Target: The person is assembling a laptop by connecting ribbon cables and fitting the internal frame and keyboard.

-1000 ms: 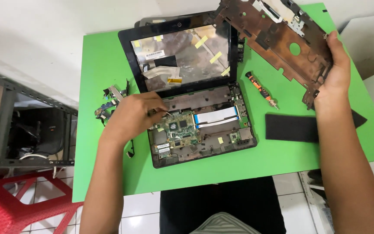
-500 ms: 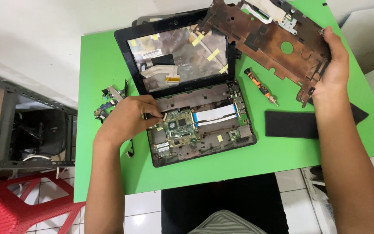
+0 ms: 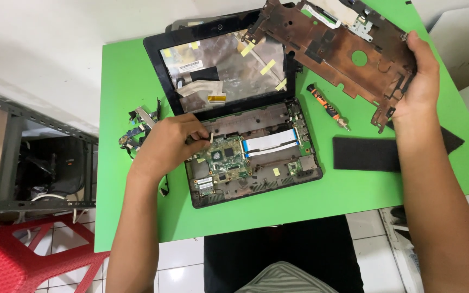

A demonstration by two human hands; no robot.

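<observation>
The left hand [image 3: 169, 142] pinches a small connector on the circuit board [image 3: 221, 158] inside the opened laptop [image 3: 251, 163]; the right hand [image 3: 420, 81] grips the lifted brown cover [image 3: 332, 46], far right.

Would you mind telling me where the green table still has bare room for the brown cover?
Bare green table runs along the near edge, before the opened laptop, and at the far left corner. Crowded: loose parts by the left hand; screwdriver and black pad on the right.
</observation>
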